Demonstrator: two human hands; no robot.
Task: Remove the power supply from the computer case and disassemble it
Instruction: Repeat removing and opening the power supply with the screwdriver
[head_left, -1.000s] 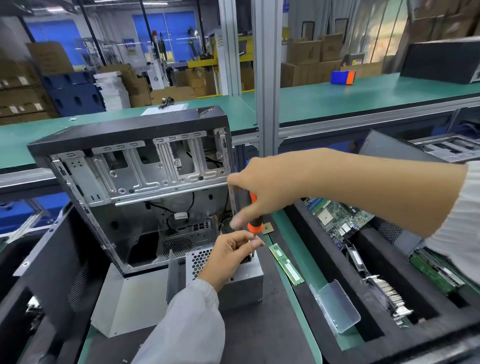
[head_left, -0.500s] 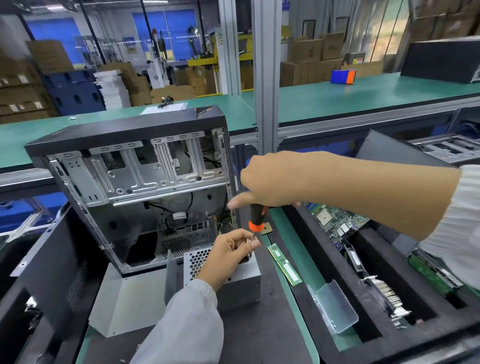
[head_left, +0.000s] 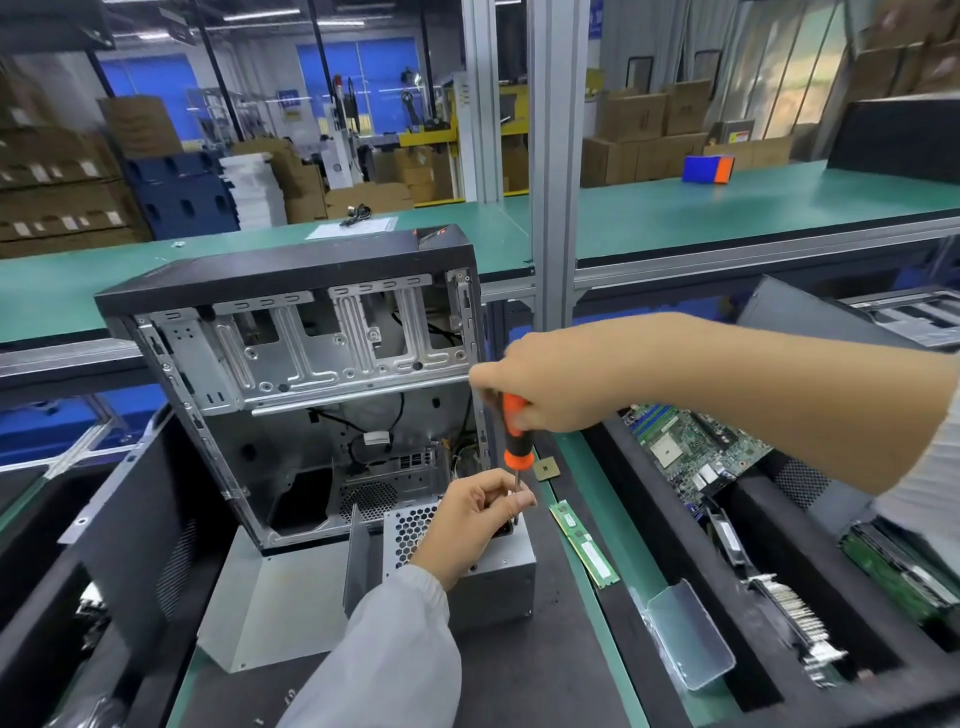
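Workbench (head_left: 613, 613) covered by a green mat with a dark pad at centre; warehouse shelving and stacked cardboard boxes (head_left: 649, 130) behind, beyond a second green bench (head_left: 727, 208).

Far left: black foam tray (head_left: 104, 545), contents unclear.

Left of centre: computer case (head_left: 291, 395), upright, side panel off, interior open toward the camera; bare metal drive cage at top, loose black cables lower down. Detached grey metal panel (head_left: 270, 603) lying flat in front of the case.

Centre: power supply (head_left: 488, 577), out of the case, standing on the dark pad just in front of the case opening, honeycomb vent face up.

Left hand (head_left: 467, 519): resting on top of the power supply, fingers curled, thumb and forefinger closed together around the lower shaft of the screwdriver (head_left: 517, 441) near its tip.

Right hand (head_left: 550, 384): above the left hand, fingers wrapped tight around the orange and black handle; screwdriver held near vertical, tip down at the top right corner of the power supply. Contact with a screw: cannot tell.

Right of the power supply: small square chip (head_left: 546, 470) and a green memory module (head_left: 584, 543) lying on the mat, apart from each other. Clear plastic tray (head_left: 685, 634) nearer the camera.

Far right: black foam tray (head_left: 649, 519) holding a motherboard (head_left: 696, 441) and further circuit boards in separate compartments.
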